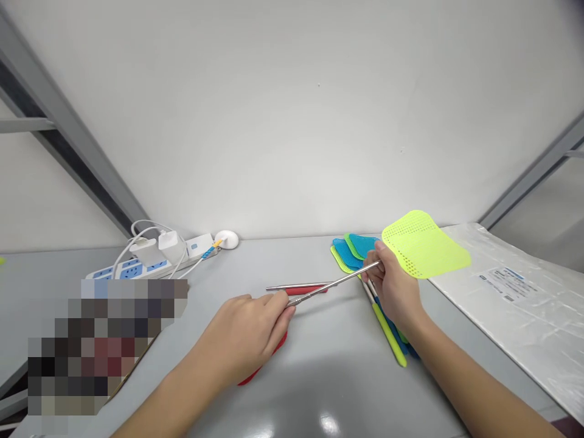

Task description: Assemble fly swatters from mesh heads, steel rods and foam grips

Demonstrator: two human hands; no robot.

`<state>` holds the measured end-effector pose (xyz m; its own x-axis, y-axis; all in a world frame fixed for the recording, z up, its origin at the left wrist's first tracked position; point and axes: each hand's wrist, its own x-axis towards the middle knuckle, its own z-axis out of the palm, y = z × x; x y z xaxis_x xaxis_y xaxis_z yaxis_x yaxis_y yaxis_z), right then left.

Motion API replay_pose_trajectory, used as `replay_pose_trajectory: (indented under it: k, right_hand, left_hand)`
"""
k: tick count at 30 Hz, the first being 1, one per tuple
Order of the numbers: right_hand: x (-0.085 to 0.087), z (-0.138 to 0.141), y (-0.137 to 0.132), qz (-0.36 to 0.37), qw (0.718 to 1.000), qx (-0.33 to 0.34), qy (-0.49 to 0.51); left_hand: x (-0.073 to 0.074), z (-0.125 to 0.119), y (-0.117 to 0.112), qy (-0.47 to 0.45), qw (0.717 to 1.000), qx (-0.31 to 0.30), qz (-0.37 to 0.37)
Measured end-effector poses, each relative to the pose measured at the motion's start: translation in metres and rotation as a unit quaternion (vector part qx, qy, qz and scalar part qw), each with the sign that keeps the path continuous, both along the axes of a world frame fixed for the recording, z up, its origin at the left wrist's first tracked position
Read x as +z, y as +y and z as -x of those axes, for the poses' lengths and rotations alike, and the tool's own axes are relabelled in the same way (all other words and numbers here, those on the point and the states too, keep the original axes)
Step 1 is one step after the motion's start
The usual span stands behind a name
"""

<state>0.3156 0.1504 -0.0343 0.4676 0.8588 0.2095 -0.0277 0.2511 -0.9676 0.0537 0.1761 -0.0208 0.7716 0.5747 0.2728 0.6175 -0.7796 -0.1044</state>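
Note:
A yellow-green fly swatter (424, 244) with a telescopic metal rod (335, 283) is lifted above the grey table (328, 377). My right hand (392, 286) is closed around the rod just below the mesh head. My left hand (249, 331) pinches the rod's other end. Under my left hand lies a red swatter (262, 365), mostly hidden, and a red-handled rod (296, 288) lies just behind it. Several blue and green swatters (353, 250) are piled behind and under my right hand, their handles (387, 331) pointing toward me.
A white power strip (150, 261) with plugged-in chargers and cables sits at the back left by the wall. A blurred patch (100, 344) covers something at the left. A white plastic-wrapped sheet (515, 298) lies along the right side. Grey frame bars slant in both upper corners.

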Motion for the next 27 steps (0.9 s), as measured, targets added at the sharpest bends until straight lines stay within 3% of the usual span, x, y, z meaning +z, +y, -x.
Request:
replay_pose_trajectory:
  k: [3, 7, 10, 15, 19, 22, 23, 27]
  right_hand:
    - [-0.001, 0.025, -0.016, 0.018, 0.991, 0.074, -0.106]
    - [-0.005, 0.056, -0.038, 0.019, 0.944, 0.256, -0.208]
    - [-0.009, 0.065, -0.045, 0.004, 0.926, 0.297, -0.235]
    - [-0.011, 0.051, -0.035, 0.032, 0.954, 0.206, -0.214]
    - [-0.006, 0.016, -0.010, 0.004, 0.996, 0.084, -0.034]
    - [0.005, -0.014, 0.008, -0.037, 0.998, 0.011, 0.053]
    - [0.008, -0.021, 0.013, -0.048, 0.997, -0.006, 0.055]
    - [0.011, -0.032, 0.020, -0.062, 0.996, -0.027, 0.062]
  left_hand:
    - [0.002, -0.005, -0.008, -0.026, 0.999, -0.030, -0.024]
    - [-0.006, -0.012, -0.022, -0.071, 0.992, -0.096, -0.052]
    - [-0.012, -0.014, -0.020, -0.085, 0.987, -0.115, -0.069]
    - [-0.003, 0.005, 0.018, -0.048, 0.989, -0.106, -0.088]
    - [0.010, 0.041, 0.052, -0.057, 0.994, -0.016, -0.096]
    - [0.014, 0.068, 0.070, -0.075, 0.993, -0.001, -0.088]
    - [0.013, 0.074, 0.075, -0.069, 0.993, 0.030, -0.086]
    - [0.009, 0.079, 0.085, -0.068, 0.991, 0.040, -0.106]
